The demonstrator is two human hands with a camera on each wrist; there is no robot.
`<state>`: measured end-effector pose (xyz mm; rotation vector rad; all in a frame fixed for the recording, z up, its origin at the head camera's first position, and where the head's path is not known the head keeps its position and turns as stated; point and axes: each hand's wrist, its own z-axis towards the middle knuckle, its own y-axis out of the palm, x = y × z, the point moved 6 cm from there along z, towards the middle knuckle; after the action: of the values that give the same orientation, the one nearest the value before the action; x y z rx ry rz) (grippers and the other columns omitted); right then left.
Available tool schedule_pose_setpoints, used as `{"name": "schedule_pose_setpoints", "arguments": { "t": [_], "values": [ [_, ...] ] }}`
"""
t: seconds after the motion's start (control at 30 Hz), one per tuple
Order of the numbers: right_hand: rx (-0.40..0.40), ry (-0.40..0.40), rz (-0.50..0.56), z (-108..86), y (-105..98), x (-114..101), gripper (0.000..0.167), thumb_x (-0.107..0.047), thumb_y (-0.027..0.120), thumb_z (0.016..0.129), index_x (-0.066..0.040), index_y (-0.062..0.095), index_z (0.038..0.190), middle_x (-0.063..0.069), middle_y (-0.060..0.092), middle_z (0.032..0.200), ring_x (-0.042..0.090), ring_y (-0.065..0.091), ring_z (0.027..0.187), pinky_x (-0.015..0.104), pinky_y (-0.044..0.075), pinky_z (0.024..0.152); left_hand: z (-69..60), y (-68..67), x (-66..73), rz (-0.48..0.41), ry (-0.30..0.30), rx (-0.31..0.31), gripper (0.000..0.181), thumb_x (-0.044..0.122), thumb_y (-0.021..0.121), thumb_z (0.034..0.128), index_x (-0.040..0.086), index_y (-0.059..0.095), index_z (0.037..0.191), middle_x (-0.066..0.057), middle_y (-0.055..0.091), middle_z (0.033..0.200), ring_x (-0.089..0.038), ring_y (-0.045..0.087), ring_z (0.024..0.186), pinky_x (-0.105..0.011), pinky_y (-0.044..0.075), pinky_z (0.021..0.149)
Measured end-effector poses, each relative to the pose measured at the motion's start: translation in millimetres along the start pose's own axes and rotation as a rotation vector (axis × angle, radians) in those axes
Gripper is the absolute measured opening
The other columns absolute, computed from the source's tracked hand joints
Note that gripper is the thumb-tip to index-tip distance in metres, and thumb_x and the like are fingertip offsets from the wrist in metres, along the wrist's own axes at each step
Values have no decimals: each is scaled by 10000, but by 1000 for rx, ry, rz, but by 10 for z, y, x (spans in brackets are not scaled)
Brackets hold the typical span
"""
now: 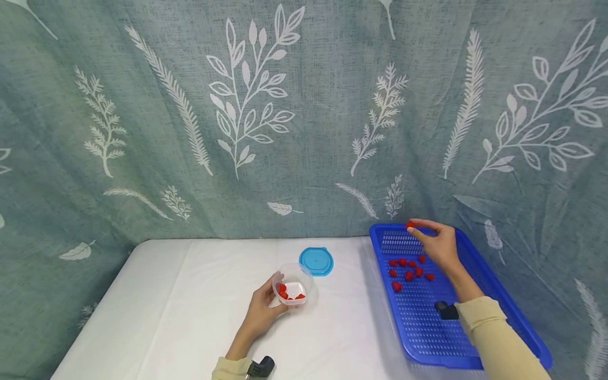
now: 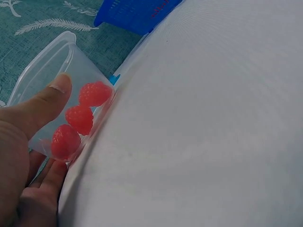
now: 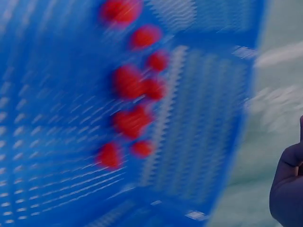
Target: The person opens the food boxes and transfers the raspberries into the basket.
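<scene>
1. Leafy cloth is hanging behind.
2. Right grip is pinching a berry at its tip; left grip is holding a tub.
3. Berry's looking light, maybe squishy: pinch sides gently.

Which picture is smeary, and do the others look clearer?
Right wrist view: red berries and blue basket smeared; left wrist view: dim, yet three berries in the clear tub show bumps; head view: brightest, with crisp leaf shapes on the curtain.

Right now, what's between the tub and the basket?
The head view shows bare white table straight across from tub to basket; the lid lies farther back, near the tub.
</scene>
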<state>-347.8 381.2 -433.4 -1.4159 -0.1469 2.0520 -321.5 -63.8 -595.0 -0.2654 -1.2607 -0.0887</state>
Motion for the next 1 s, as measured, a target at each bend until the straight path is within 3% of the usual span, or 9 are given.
{"name": "schedule_pose_setpoints", "arguments": {
  "t": [0.13,0.23,0.47,0.53,0.77,1.0],
  "values": [
    [-9,-23,-110,48,-42,378,321,-173,740,943,47,728,1178,233,732,1121,-98,555,811,84,467,603,-12,10,5,-14,-8,5,849,-71,799,789,21,410,1538,-178,486,1537,-328,401,1470,-414,336,1189],
    [-22,-18,-151,52,-75,589,307,-128,742,934,79,721,1159,303,708,1125,-155,526,854,53,461,675,-7,12,7,-27,1,11,838,-89,789,786,4,415,1530,-198,480,1536,-349,402,1467,-435,343,1183],
    [-59,31,-250,-4,-117,993,247,-19,765,871,142,718,1053,300,726,1042,-75,566,830,66,422,730,2,7,-5,7,-19,9,834,-43,801,804,35,415,1539,-165,467,1555,-318,390,1479,-392,346,1184],
    [-87,60,-253,-41,-117,1094,244,-10,763,867,151,711,1043,307,724,1037,-51,582,810,53,410,700,9,9,-16,21,-30,3,840,-37,802,805,42,411,1544,-146,466,1560,-295,388,1483,-362,347,1186],
    [-251,205,-177,-149,-74,1383,354,-53,700,938,197,621,1176,360,681,1086,57,580,630,250,529,509,14,4,-11,23,-32,-1,848,-22,805,804,43,405,1548,-121,469,1563,-280,387,1484,-307,360,1173],
    [-305,285,-133,-216,-56,1457,414,-108,701,952,185,604,1229,182,720,1017,47,567,642,247,518,531,16,-2,-18,19,2,-1,845,-30,808,797,27,411,1541,-151,464,1560,-326,379,1483,-360,349,1177]
  ]
}}
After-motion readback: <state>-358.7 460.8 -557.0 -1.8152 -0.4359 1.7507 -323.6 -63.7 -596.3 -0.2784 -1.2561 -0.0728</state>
